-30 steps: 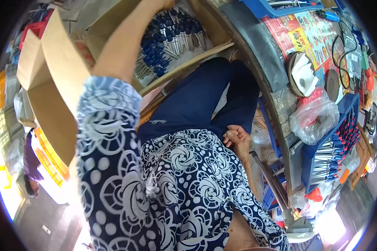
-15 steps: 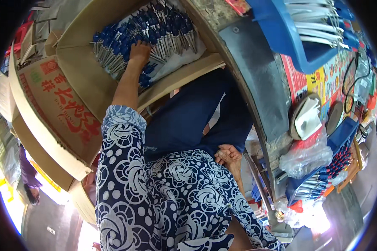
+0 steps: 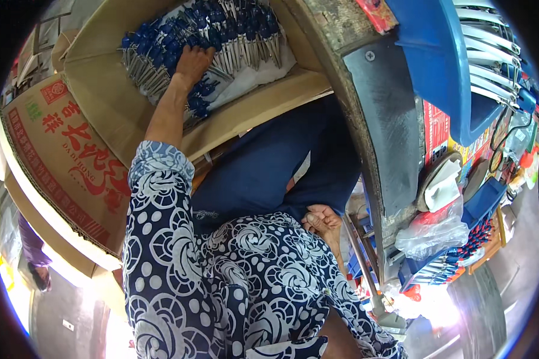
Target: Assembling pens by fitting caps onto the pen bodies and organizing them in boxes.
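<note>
A cardboard box [image 3: 102,78] stands at the upper left. Blue-handled tools with slim metal ends [image 3: 245,36] lie packed in it in rows on a pale liner [image 3: 245,87]. Into this pile reaches my left hand [image 3: 194,64], its fingers bent down around a blue handle; the fingertips are partly hidden among the tools. Beside the hand, metal ends stick out to the right. My right hand [image 3: 322,221] rests against my lap with its fingers curled in, and nothing shows in it.
A worn bench edge [image 3: 365,119] with a dark metal plate [image 3: 386,113] runs along my right. On it stand a blue bin [image 3: 434,66] of curved metal blades, a round pad with white cloth [image 3: 443,185] and a clear plastic bag [image 3: 434,233]. A printed carton flap [image 3: 66,161] juts out at left.
The whole view has shifted a little, with the bench and blue bin looming larger at right. My left hand stays in the box among the tools; my right hand has hardly moved.
</note>
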`<state>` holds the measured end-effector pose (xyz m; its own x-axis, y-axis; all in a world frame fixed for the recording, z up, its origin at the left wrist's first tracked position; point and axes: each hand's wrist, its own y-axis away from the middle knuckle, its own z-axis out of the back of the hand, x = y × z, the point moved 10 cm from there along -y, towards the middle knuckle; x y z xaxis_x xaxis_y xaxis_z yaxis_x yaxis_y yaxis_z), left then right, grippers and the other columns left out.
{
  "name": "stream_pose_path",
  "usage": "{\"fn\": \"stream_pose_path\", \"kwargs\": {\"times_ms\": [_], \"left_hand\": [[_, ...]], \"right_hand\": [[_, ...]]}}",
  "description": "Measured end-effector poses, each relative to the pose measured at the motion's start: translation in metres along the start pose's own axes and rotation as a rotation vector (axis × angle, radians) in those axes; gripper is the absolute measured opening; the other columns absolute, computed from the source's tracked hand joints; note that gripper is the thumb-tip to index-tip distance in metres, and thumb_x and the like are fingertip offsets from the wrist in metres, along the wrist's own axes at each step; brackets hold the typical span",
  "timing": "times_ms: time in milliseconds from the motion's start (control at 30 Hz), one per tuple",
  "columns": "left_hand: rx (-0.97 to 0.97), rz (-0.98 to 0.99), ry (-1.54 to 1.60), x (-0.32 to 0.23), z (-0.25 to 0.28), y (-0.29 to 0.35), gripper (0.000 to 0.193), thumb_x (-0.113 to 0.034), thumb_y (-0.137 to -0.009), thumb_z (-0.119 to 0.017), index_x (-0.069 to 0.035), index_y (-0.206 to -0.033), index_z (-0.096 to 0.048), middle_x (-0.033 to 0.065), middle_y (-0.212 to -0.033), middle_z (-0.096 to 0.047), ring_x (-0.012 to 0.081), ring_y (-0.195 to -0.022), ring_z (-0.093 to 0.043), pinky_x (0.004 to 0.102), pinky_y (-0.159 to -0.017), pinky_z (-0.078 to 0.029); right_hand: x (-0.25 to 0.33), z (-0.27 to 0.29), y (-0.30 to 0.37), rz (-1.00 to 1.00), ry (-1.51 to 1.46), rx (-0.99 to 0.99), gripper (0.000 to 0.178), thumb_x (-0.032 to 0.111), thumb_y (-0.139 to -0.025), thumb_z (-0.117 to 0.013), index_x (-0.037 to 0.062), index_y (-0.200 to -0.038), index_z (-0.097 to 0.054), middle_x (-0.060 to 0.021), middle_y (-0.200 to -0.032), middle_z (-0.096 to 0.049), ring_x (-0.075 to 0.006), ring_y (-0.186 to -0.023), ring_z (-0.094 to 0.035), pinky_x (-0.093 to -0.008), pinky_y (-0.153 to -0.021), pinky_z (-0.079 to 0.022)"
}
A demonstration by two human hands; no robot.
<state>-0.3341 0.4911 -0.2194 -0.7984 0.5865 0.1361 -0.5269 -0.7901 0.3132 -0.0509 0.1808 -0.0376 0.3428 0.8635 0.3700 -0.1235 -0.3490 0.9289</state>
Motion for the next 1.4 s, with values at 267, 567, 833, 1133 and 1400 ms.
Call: {"fn": "stream_pose_path", "kwargs": {"times_ms": [267,567,833,1133,1400], "left_hand": [[-0.134,-0.030,-0.002,0.001,0.014,0.008,0.023,-0.005,-0.069,-0.058,-0.009,-0.090,-0.049,0.0049,-0.078,-0.058,0.0198,-0.088,-0.052,0.0333,-0.073,-0.038],[-0.058,-0.067,0.010,0.001,0.013,0.009,0.030,-0.005,-0.073,-0.055,-0.011,-0.101,-0.044,0.0021,-0.084,-0.056,0.0175,-0.092,-0.049,0.0354,-0.079,-0.036],[-0.196,-0.153,0.136,-0.008,0.030,0.000,0.015,-0.005,-0.075,-0.052,-0.007,-0.089,-0.055,0.0058,-0.091,-0.055,0.0193,-0.096,-0.047,0.0406,-0.091,-0.033],[0.308,0.224,0.386,0.003,0.005,0.005,0.021,-0.003,-0.076,-0.046,-0.009,-0.089,-0.061,0.0132,-0.093,-0.056,0.0294,-0.091,-0.055,0.0433,-0.085,-0.040],[-0.166,0.268,1.045,-0.002,0.049,-0.007,0.037,0.003,-0.066,-0.058,0.000,-0.103,-0.057,0.0201,-0.096,-0.061,0.0266,-0.083,-0.061,0.0336,-0.068,-0.047]], "right_hand": [[-0.009,0.005,-0.004,0.005,-0.002,0.035,0.015,0.000,-0.077,-0.060,-0.0039,-0.092,-0.057,-0.0135,-0.073,-0.063,-0.0136,-0.050,-0.056,-0.0193,-0.041,-0.043],[-0.007,0.002,-0.001,-0.001,-0.002,0.031,0.015,0.001,-0.078,-0.060,-0.0029,-0.092,-0.057,-0.0128,-0.073,-0.063,-0.0131,-0.050,-0.056,-0.0201,-0.040,-0.044],[-0.006,0.004,-0.002,0.009,0.020,0.041,0.015,0.002,-0.078,-0.060,-0.0028,-0.092,-0.057,-0.0128,-0.073,-0.063,-0.0131,-0.051,-0.056,-0.0196,-0.041,-0.043],[-0.004,-0.004,0.000,0.029,-0.035,0.072,0.015,0.001,-0.078,-0.060,-0.0033,-0.092,-0.057,-0.0127,-0.073,-0.063,-0.0126,-0.049,-0.055,-0.0193,-0.039,-0.042],[-0.007,0.000,-0.002,0.067,-0.043,0.084,0.015,0.002,-0.079,-0.059,-0.0037,-0.093,-0.056,-0.0128,-0.073,-0.062,-0.0132,-0.050,-0.056,-0.0195,-0.039,-0.042]]}}
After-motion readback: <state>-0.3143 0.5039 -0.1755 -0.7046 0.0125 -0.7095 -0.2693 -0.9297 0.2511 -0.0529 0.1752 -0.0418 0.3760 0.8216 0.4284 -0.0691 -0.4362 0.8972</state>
